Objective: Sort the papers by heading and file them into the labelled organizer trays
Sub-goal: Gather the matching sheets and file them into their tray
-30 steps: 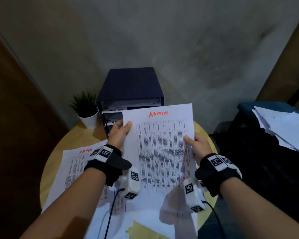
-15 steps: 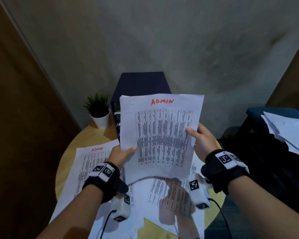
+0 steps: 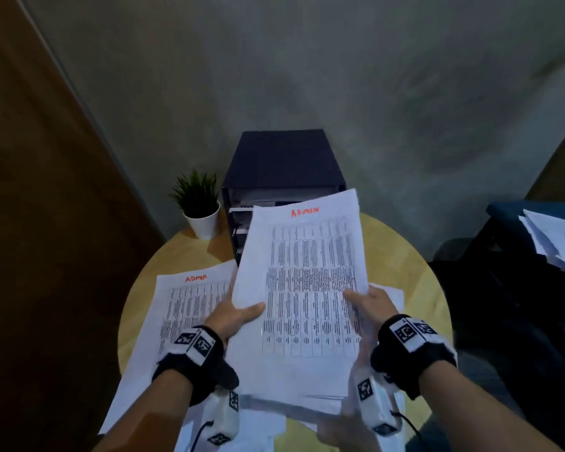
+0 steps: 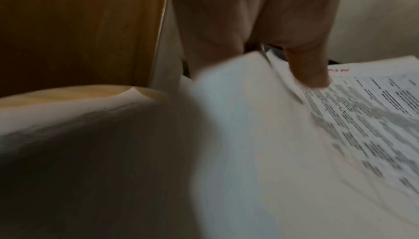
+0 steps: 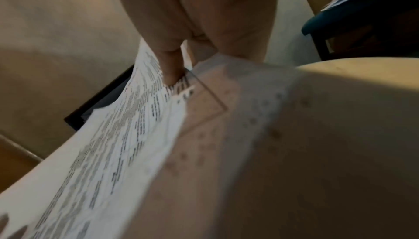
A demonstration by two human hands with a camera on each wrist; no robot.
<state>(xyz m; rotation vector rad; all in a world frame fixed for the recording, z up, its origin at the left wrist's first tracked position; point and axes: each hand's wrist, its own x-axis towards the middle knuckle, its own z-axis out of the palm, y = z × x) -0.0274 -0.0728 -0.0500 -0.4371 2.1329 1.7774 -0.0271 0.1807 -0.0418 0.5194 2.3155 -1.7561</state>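
Observation:
I hold a stack of printed papers (image 3: pixel 307 288) headed ADMIN in red above the round wooden table (image 3: pixel 415 265). My left hand (image 3: pixel 238 316) pinches its left edge, thumb on top. My right hand (image 3: pixel 369 301) pinches the right edge. The left wrist view shows my thumb (image 4: pixel 310 69) pressed on the top sheet (image 4: pixel 362 108). In the right wrist view my thumb (image 5: pixel 170 63) lies on the sheet (image 5: pixel 127 126). The dark organizer (image 3: pixel 282 161) with its trays stands at the table's back, partly hidden by the stack. Another ADMIN sheet (image 3: pixel 190 298) lies on the table to the left.
A small potted plant (image 3: pixel 198 203) stands left of the organizer. More loose sheets (image 3: pixel 261 425) lie under my wrists. A dark chair with a paper pile (image 3: pixel 555 236) is at the right. A wooden door (image 3: pixel 40 223) and a grey wall close in behind.
The ADMIN stack has tilted from nearly upright to flatter and dropped lower, its top toward the organizer. Both hands have slid down to its lower edges.

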